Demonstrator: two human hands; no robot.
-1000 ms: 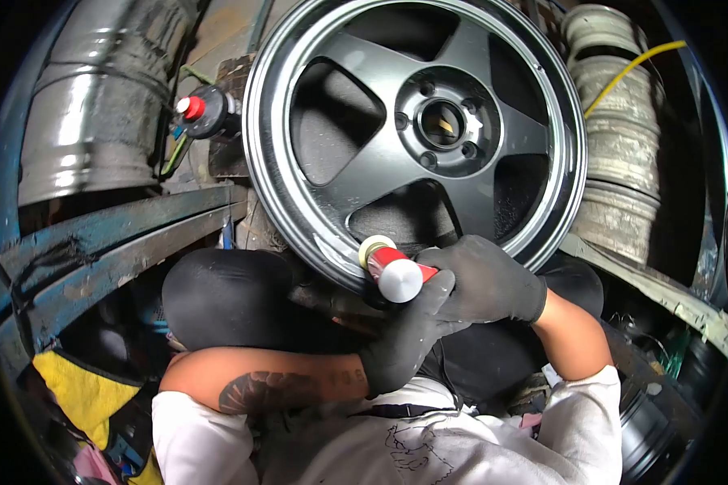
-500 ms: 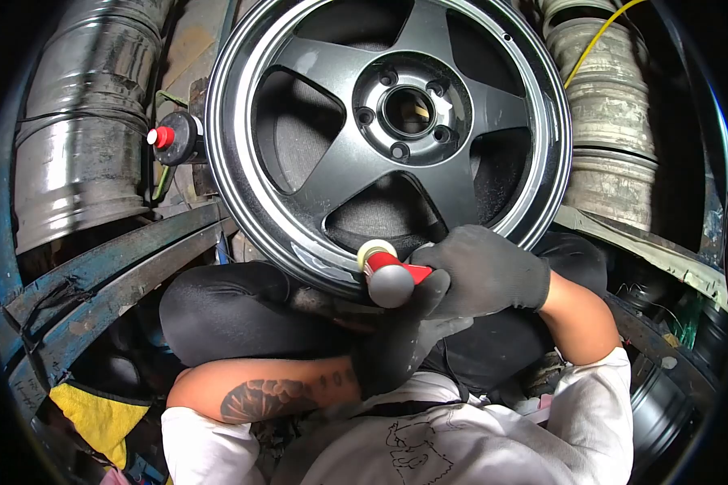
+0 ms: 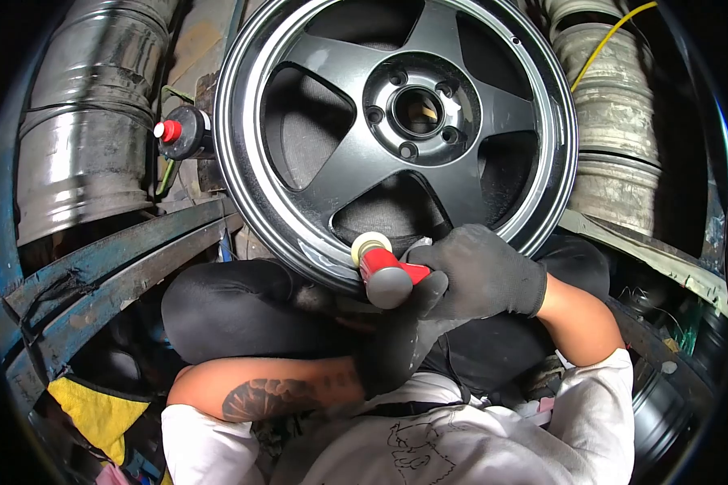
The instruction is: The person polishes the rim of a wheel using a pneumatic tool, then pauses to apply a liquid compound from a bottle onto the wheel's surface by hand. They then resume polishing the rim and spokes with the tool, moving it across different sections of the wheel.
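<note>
A dark grey five-spoke car wheel (image 3: 344, 174) with a bright rim lies face up before me. Both my gloved hands are closed on a small red and silver polisher (image 3: 387, 271). Its pale yellow round pad (image 3: 370, 246) is at the near rim, beside a whitish smear (image 3: 323, 257); firm contact is hard to make out. My right hand (image 3: 485, 271) wraps around the red body from the right. From below, my left hand (image 3: 400, 335) holds it with the thumb raised, its other fingers partly hidden.
A black bottle with a red cap (image 3: 178, 132) stands left of the wheel. Stacked metal rims (image 3: 85, 162) line the left, with more rims (image 3: 611, 105) at right. Blue metal bars (image 3: 113, 267) and a yellow cloth (image 3: 97, 416) are at lower left. A yellow cable (image 3: 611, 40) hangs upper right.
The whole view has shifted slightly, so the wheel and bottle appear farther right. Relative to the wheel, the polisher's pad has slid a little left along the near rim. Both hands keep their hold.
</note>
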